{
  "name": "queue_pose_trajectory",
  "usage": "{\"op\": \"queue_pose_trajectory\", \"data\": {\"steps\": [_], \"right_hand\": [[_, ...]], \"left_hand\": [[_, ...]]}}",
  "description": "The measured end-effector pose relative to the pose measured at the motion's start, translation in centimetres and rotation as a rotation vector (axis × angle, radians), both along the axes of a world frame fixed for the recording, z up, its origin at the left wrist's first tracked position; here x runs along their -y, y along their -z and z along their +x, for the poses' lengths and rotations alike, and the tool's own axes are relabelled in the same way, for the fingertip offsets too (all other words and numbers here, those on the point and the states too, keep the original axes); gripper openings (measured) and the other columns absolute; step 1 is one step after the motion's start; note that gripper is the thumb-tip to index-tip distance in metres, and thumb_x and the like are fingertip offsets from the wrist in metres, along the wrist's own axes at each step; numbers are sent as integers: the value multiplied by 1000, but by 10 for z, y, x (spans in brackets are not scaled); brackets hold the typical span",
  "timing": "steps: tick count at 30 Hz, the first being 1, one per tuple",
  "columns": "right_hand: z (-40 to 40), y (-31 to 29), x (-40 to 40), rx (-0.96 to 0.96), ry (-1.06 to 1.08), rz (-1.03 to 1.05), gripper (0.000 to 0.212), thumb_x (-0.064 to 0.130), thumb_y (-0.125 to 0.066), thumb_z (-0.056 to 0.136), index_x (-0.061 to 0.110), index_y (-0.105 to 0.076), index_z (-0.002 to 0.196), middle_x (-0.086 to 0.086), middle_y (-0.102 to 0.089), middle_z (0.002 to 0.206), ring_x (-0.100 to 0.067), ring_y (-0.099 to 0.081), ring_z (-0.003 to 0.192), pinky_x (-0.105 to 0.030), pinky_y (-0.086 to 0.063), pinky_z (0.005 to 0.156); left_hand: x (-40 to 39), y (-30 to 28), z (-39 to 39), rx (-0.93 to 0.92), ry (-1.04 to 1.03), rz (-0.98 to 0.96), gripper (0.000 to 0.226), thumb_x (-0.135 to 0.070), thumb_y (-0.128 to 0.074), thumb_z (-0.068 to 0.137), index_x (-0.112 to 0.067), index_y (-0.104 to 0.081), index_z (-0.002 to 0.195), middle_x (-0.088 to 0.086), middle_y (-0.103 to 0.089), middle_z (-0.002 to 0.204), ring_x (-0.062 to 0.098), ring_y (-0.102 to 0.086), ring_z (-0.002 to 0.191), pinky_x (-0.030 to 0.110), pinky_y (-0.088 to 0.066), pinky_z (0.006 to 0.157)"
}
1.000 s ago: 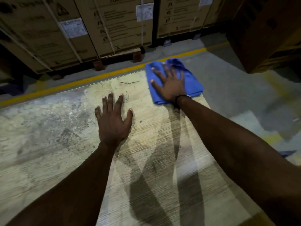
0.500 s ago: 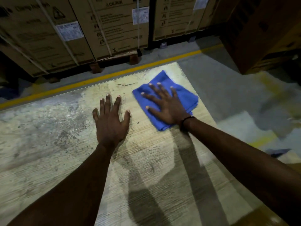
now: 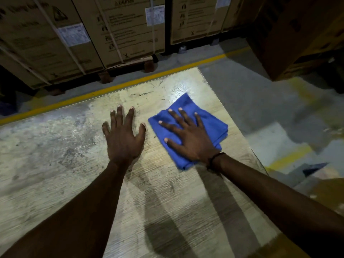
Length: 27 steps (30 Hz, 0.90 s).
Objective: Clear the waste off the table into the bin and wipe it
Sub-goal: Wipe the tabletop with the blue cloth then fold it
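A folded blue cloth lies on the worn, stained wooden table, near its right edge. My right hand presses flat on the cloth with fingers spread and straight. My left hand rests flat on the bare tabletop just left of the cloth, fingers spread, holding nothing. No waste or bin shows in this view.
Large strapped cardboard boxes on pallets stand beyond the table's far edge, behind a yellow floor line. Another dark box stack rises at the right. Grey concrete floor runs along the table's right edge.
My right hand has dragged the blue cloth from the table's far right corner back toward me. The left hand has stayed flat in the same place.
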State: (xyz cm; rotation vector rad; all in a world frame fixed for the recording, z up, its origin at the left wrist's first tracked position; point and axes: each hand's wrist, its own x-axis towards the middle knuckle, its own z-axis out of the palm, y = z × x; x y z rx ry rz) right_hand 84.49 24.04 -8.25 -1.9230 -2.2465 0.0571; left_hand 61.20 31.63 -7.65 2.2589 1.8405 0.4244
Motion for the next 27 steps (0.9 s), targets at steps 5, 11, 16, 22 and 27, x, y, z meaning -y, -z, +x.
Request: {"op": "queue_pose_trajectory", "data": {"steps": [5,11,16,22,27], "right_hand": [[65,-12,-62,-60,390,-86,63,71,-30,99,53,-23,159,8,-7,175,-25,-5,161,-68,-8,122],[33,-9,-36,-66,419,-55,64,70,-26,100,49,-22,161,3,-6,175,-28,-3,161,-68,-8,123],[-15,-9,64,-16,75,-40,62,69,-33,102,53,-18,160,9,0,175,-20,3,162,-60,-5,126],[77,-8,2,-44,413,-60,63,71,-29,100,54,-18,160,9,-5,175,-25,-7,161,-68,-15,122],[69,-5,9,-93,470,-51,63,68,-31,103,48,-22,161,2,-4,175,-29,-6,161,-65,-14,123]], "left_hand": [[0,1,0,-2,8,11,70,-65,-29,104,-30,-29,165,8,-14,176,31,-11,162,62,-10,127],[-1,-1,0,-6,11,8,71,-65,-28,103,-29,-29,164,9,-15,175,31,-12,162,62,-11,127],[-1,-1,0,4,12,8,72,-64,-30,102,-28,-30,164,10,-17,175,32,-14,162,62,-12,126],[0,0,-1,-7,17,9,70,-64,-30,103,-30,-28,164,10,-17,175,32,-13,162,63,-11,126],[0,1,0,-6,24,10,69,-63,-31,104,-29,-29,163,10,-17,175,33,-13,162,63,-11,126]]}}
